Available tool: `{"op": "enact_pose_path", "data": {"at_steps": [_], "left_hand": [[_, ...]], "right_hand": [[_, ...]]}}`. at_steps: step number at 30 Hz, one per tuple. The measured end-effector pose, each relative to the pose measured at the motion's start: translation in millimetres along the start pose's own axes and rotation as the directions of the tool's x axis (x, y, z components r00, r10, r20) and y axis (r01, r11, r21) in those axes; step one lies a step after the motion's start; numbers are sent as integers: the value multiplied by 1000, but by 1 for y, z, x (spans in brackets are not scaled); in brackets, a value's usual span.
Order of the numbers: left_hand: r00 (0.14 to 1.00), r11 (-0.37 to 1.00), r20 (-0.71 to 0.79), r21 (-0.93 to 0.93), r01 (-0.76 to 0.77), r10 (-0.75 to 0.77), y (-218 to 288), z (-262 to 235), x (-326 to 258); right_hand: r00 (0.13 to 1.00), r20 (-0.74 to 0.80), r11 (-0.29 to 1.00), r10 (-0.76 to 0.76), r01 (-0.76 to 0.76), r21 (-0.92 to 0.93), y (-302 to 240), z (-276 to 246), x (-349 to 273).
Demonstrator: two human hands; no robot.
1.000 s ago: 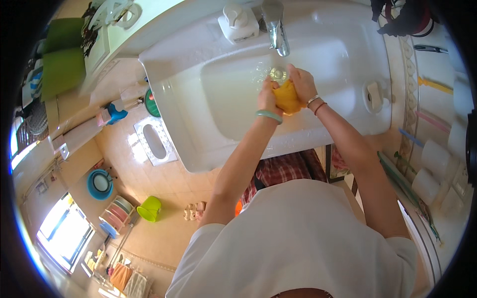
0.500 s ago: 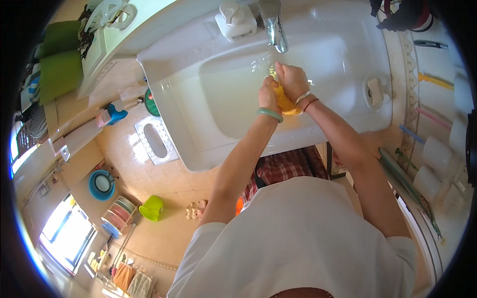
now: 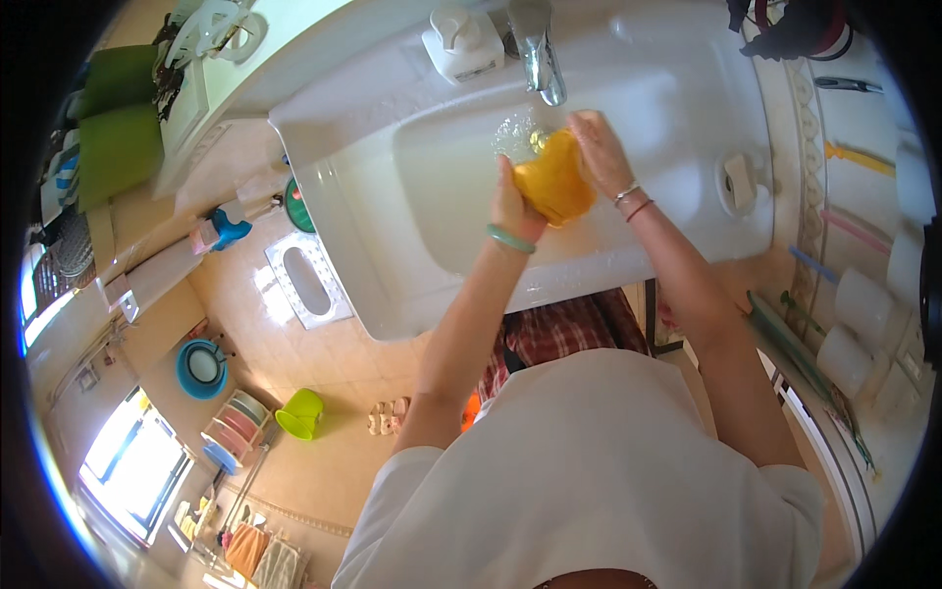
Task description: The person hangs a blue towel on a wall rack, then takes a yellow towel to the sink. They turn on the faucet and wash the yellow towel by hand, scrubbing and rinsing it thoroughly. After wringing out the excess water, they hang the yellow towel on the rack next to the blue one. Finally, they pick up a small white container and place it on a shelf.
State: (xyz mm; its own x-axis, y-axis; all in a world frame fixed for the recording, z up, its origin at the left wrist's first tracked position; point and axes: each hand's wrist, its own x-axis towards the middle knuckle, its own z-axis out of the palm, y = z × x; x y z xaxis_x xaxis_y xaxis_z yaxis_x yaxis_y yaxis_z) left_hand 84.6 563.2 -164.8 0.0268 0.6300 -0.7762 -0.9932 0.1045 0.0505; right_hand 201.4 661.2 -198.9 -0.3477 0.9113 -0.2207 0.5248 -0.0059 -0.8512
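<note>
A yellow cloth [image 3: 557, 185], wet-looking and partly spread, hangs between my two hands over the white sink [image 3: 442, 187]. My left hand [image 3: 517, 204] grips its left side, the thumb up along the edge; a green bangle circles that wrist. On the other side my right hand [image 3: 601, 155] holds the cloth's upper right edge, with thin bands on the wrist. Just beyond the cloth is the chrome faucet [image 3: 539, 57], and below its spout water glints in the basin. Parts of the fingers are hidden behind the cloth.
A white pump bottle [image 3: 463, 44] stands on the sink's back ledge, left of the faucet. A pale soap bar [image 3: 741, 184] rests in the recess at right. Beyond the right rim lie a yellow-handled tool [image 3: 860, 160] and white containers. A lime-green bucket [image 3: 300, 413] is on the floor.
The cloth was bunched and squeezed between my hands; now it is opened out wider. My hands have moved apart, the left one leftward and the right one rightward.
</note>
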Motion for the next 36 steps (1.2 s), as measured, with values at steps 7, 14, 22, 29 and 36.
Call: {"op": "enact_pose_path", "data": {"at_steps": [7,14,22,29,36], "left_hand": [[979,999,200,14,-29,25,28,-16,-6],[968,998,250,57,-11,-3,39,7,-44],[954,929,216,264,-261,206,62,-27,-35],[898,553,77,764,-332,433,76,-33,-53],[743,64,260,924,-377,616,75,-25,-64]], "right_hand": [[784,472,830,403,-530,173,10,-9,-26],[698,589,762,407,-615,202,14,-3,-26],[914,310,874,261,-360,326,3,-18,-42],[992,-118,925,46,3,379,7,-60,-45],[966,-199,829,165,-26,558,-20,-56,-38]]}}
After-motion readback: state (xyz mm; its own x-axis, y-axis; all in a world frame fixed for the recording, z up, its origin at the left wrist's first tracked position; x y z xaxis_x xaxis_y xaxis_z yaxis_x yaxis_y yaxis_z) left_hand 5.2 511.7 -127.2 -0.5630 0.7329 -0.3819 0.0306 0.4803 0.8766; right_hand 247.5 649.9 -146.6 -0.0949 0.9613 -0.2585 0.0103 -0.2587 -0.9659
